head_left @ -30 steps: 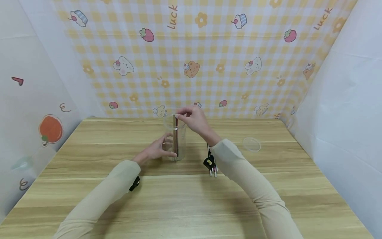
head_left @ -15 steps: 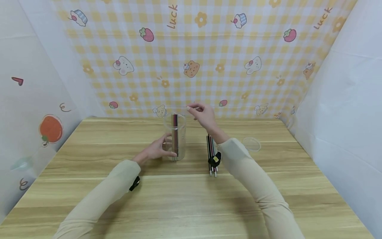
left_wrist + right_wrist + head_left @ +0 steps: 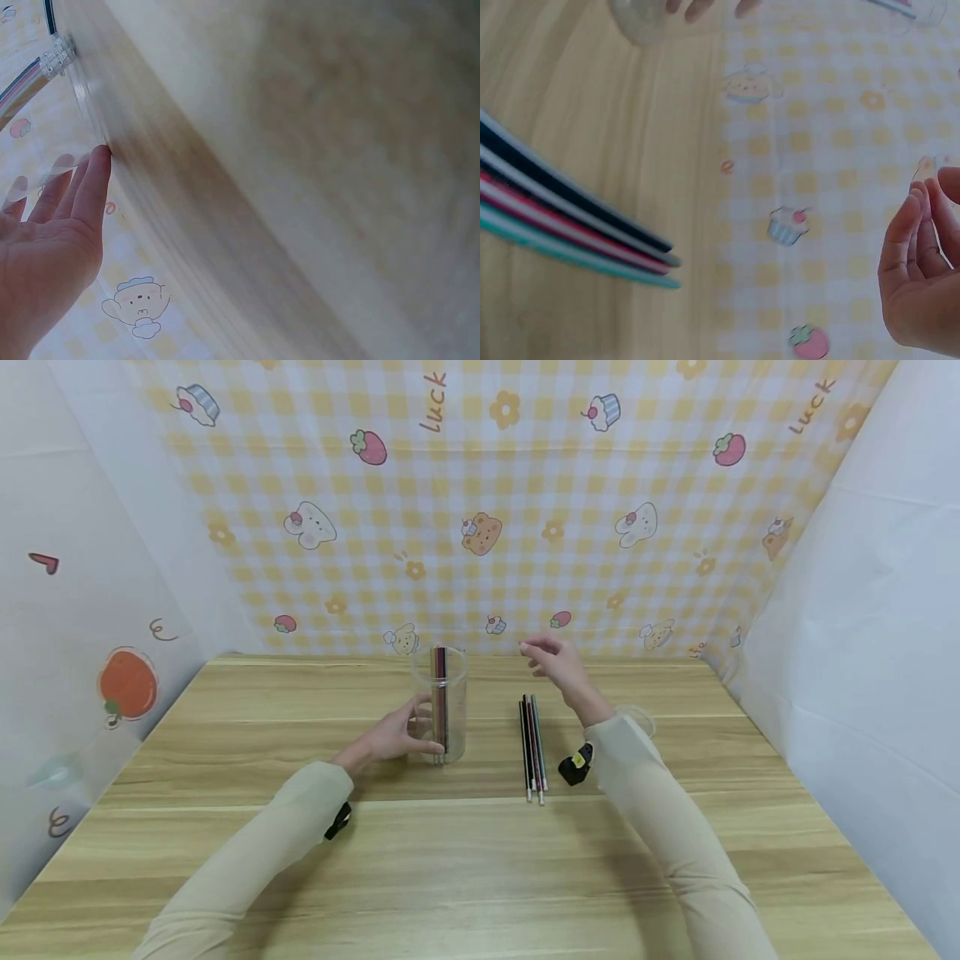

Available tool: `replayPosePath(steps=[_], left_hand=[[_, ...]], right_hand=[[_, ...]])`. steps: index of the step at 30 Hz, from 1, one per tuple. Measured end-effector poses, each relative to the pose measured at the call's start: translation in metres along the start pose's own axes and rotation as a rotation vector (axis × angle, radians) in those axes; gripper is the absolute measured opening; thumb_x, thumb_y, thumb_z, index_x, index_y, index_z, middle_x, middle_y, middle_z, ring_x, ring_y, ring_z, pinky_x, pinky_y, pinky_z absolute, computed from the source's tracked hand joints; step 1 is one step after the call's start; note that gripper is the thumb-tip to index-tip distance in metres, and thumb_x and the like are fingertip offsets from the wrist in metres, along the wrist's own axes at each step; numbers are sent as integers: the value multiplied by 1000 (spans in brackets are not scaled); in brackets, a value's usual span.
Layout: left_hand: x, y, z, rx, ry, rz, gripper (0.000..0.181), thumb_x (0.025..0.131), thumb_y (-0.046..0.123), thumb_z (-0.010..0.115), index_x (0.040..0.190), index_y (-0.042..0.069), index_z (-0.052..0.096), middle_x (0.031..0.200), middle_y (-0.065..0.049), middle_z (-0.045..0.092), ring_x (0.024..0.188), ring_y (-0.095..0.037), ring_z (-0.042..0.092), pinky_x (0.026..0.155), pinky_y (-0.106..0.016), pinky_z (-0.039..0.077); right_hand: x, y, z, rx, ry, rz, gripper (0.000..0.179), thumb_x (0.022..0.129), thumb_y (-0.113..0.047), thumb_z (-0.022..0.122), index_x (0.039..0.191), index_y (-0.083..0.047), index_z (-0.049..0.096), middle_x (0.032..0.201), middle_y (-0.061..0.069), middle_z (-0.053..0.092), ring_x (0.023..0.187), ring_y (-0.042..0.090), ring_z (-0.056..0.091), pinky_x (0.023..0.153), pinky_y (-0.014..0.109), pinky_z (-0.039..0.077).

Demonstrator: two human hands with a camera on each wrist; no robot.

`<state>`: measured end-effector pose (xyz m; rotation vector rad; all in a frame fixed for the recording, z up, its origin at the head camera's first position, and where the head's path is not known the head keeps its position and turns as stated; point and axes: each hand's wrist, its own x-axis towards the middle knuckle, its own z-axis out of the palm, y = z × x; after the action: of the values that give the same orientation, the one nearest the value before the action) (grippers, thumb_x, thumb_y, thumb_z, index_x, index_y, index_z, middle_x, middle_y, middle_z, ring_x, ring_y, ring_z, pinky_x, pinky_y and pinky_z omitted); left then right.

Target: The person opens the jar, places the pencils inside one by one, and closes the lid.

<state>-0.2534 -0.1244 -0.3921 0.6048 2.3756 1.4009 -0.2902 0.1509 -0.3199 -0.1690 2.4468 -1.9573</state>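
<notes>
Head view: the clear container (image 3: 457,718) stands upright on the counter (image 3: 450,868), rim up, nearer the back edge than the front and well in from both sides. Standing pencils (image 3: 440,702) are inside, tops about level with the rim. The left hand (image 3: 392,735) is clamped on the container low on its left side, thumb to the front. A strip of counter separates container from loose pencils (image 3: 533,747), which lie side by side, white ends toward the person. The right hand (image 3: 558,667) is raised beyond them, fingers loosely bent, touching neither group. A clear disc (image 3: 647,718) lies partly behind the right sleeve (image 3: 637,768).

Left wrist view: fingers spread, fingertips at the container wall; the wood at right is blurred.

Right wrist view: a wide gap separates the right hand from the loose pencils; container at the top border.
</notes>
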Motion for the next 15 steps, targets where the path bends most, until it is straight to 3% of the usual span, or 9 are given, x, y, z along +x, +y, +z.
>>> replayPosePath(steps=[4,9,10,15], left_hand=[[-8,14,-1,3,-5,-11,85,72,14,73,137,2,18,129,-28,35,116,-39,36,97,-52,24],[-10,19,-1,9,-3,-14,85,73,14,72,137,1,17,129,-28,35,117,-39,36,98,-51,23],[-10,19,-1,11,-2,-15,85,73,14,72,137,1,17,129,-28,35,117,-38,36,98,-51,23],[-10,19,-1,13,-2,-23,85,73,15,73,137,2,18,130,-27,35,117,-38,35,98,-51,23]], right_hand=[[0,18,-8,-11,-7,92,34,88,-21,55,114,2,53,107,15,54,89,24,51,83,39,45],[1,44,-12,-8,-1,168,36,88,-20,55,116,2,51,108,17,55,95,31,51,83,40,45],[7,58,-15,12,-13,170,34,88,-20,55,115,1,53,106,16,56,93,29,53,82,38,46],[8,80,-14,-35,28,238,32,86,-15,54,113,3,55,100,12,60,83,20,58,77,35,48]])
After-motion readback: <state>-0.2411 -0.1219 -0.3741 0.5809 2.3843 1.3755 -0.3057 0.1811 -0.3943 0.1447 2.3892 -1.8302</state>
